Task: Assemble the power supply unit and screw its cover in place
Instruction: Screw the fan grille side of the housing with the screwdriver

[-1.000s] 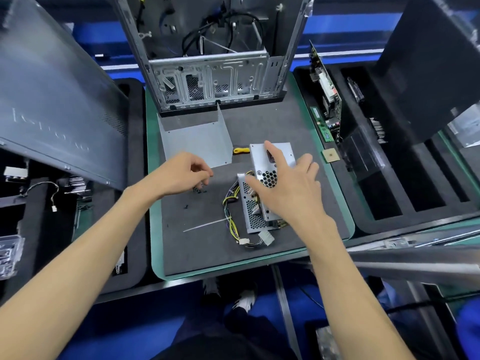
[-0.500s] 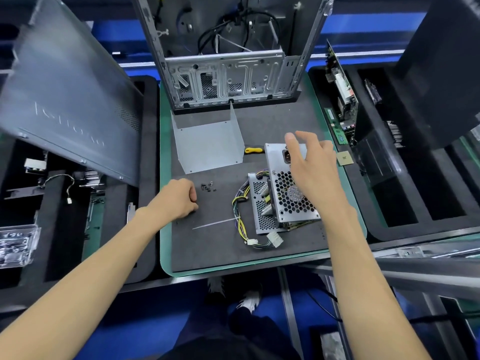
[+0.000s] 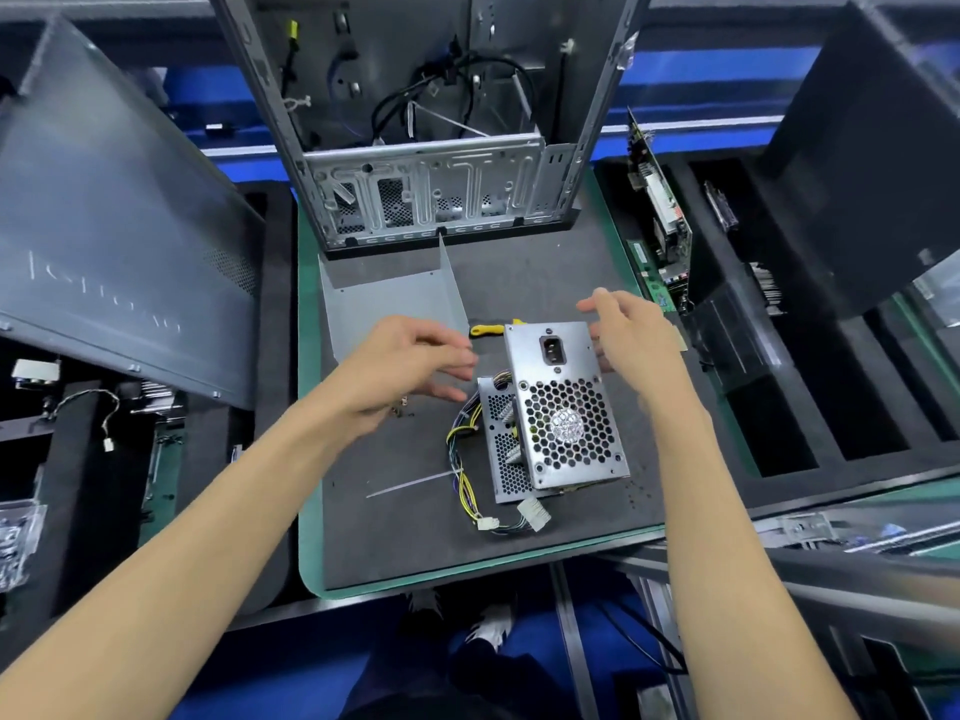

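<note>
both bare forearms reach forward from the bottom corners, converging; the left hand (image 3: 395, 363) hovers palm down with fingers (image 3: 447, 371) extended rightward. the right hand (image 3: 631, 337) is raised, fingers loosely spread, holding nothing.

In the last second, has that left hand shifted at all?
Yes. The left hand has moved toward the power supply unit, its fingers now opened beside it, away from the small screws on the mat where it was curled before.

My left hand (image 3: 400, 371) has left the screws (image 3: 402, 402), uncurled from a fist and reached toward the power supply unit (image 3: 563, 407), while my right hand (image 3: 631, 340) has slid off its top to its far right edge.
</note>
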{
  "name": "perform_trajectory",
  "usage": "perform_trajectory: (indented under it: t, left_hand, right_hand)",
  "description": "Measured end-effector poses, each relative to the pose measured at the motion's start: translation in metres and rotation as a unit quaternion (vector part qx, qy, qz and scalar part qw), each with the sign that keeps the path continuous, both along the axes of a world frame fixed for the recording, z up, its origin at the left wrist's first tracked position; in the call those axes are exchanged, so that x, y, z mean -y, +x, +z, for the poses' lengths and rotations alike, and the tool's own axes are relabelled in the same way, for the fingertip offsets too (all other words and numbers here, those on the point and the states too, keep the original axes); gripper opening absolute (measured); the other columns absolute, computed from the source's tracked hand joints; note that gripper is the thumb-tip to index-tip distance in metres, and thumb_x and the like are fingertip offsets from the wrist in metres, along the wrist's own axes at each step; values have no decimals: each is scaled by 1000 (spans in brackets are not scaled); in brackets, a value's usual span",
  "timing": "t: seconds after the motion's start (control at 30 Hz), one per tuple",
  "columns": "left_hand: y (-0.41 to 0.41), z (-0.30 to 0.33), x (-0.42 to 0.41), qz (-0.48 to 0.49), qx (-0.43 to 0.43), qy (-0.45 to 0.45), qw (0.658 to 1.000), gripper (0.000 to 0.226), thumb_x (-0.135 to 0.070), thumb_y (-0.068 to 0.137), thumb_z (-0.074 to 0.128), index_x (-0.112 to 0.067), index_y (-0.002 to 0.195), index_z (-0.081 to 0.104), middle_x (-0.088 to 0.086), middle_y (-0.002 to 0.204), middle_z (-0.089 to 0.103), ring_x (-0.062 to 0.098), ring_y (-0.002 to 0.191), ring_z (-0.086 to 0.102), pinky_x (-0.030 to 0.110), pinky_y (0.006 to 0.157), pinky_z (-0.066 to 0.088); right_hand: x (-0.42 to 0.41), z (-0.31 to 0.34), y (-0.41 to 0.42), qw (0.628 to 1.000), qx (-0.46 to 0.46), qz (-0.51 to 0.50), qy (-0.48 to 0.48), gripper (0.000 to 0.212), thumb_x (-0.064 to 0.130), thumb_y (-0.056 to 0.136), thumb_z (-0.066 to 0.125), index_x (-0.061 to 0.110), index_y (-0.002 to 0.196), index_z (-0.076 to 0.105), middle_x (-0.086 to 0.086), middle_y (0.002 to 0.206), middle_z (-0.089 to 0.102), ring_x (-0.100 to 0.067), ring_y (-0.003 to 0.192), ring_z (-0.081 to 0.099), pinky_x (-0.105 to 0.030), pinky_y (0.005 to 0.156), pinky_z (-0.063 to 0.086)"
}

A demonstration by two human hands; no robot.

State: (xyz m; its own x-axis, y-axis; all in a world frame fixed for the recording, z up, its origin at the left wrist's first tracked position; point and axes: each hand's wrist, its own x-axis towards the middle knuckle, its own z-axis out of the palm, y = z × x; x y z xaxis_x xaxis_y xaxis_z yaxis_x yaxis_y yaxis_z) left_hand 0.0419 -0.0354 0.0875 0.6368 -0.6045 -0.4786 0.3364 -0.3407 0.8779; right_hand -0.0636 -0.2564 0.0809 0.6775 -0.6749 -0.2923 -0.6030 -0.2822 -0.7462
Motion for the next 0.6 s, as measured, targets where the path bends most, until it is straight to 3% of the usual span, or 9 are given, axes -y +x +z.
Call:
perform_trajectory:
  t: [0.07,0.1,0.17,0.27,0.33,0.4,0.47,0.53,0.6]
  left_hand:
    - [-7,5,14,28,-133,-45,990,9,-1,97,62,5,102,65,26,108,72,31,102,73,49,80,63]
    - [-11,5,19,35,-182,-51,981,13,-2,99,59,6,108,62,28,111,71,35,106,72,55,81,61]
    - [-20,3,25,48,-245,-54,967,16,-4,102,52,4,115,57,32,115,69,39,111,69,63,82,58]
    - [-24,1,28,60,-248,-62,965,12,-6,104,46,-3,113,54,35,116,67,43,116,65,63,80,58]
    - [-22,2,29,48,-220,-64,972,17,-8,104,45,-1,116,55,34,115,67,43,113,66,58,75,60]
    - [-19,4,29,40,-193,-50,979,13,-9,105,45,-4,116,52,32,105,67,40,102,68,53,71,60]
    - [-14,6,28,27,-168,-25,985,9,-11,106,46,-5,112,50,24,98,66,35,95,67,53,71,60]
    - [-7,8,29,5,-149,0,989,9,-11,106,45,-5,108,52,21,98,65,32,91,67,55,72,61]
    - [-2,9,29,-21,-146,16,989,12,-10,107,44,-4,107,54,20,99,66,29,86,67,54,71,61]
  right_hand:
    - [5,-8,3,999,-15,0,37,42,41,108,41,21,94,74,-1,99,73,-25,100,67,-43,91,54]
    - [6,-12,3,999,-24,4,43,47,43,108,43,15,85,73,9,83,70,-20,86,65,-36,78,52]
    - [6,-17,5,998,-39,8,42,54,46,105,47,17,59,48,18,50,40,-16,58,40,-31,59,31]
    - [9,-19,10,997,-52,28,44,56,48,102,52,25,60,23,13,50,26,-14,52,27,-34,62,24]
    - [14,-19,14,996,-68,52,28,59,50,101,54,23,57,26,14,45,23,-11,43,27,-32,61,29]
    - [19,-20,17,993,-77,75,47,61,50,100,55,7,58,49,3,50,32,-17,50,40,-37,66,48]
    - [20,-21,19,987,-97,95,81,59,50,101,54,-6,84,62,-9,65,45,-25,52,58,-47,75,61]
    - [20,-23,21,982,-117,103,104,44,47,102,54,7,92,66,-5,60,60,-31,50,70,-36,59,63]
    - [20,-25,25,980,-122,101,122,43,44,103,55,4,98,71,4,54,67,-28,47,70,-26,45,55]
